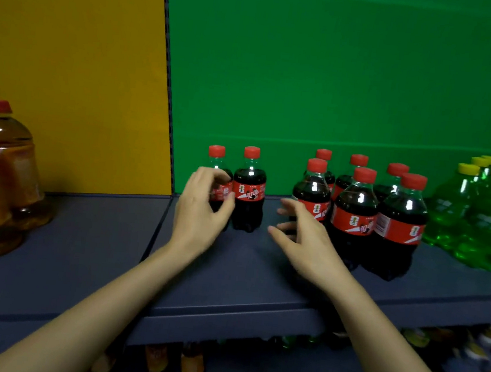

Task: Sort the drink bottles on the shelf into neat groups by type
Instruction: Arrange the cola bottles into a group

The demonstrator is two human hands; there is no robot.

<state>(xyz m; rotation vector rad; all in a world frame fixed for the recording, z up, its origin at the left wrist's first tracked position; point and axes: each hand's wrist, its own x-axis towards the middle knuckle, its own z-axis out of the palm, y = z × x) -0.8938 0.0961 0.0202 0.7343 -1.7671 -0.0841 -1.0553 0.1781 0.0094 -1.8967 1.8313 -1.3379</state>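
Two small cola bottles with red caps stand side by side on the dark blue shelf [86, 248]. My left hand [201, 208] is wrapped around the left cola bottle [217, 156], with the thumb between it and the right cola bottle [249, 192]. A tight group of several cola bottles [356, 215] stands further right. My right hand [304, 236] hovers just in front of that group's left side, fingers spread, holding nothing. Green bottles with yellow caps [483, 217] are clustered at the far right. Amber drink bottles with red caps [7, 161] stand at the far left.
A green back panel [325, 73] rises behind the colas and a yellow panel [69, 61] behind the amber bottles. A gap of bare shelf lies between the cola pair and the cola group. More bottles [189, 364] show blurred on a lower shelf.
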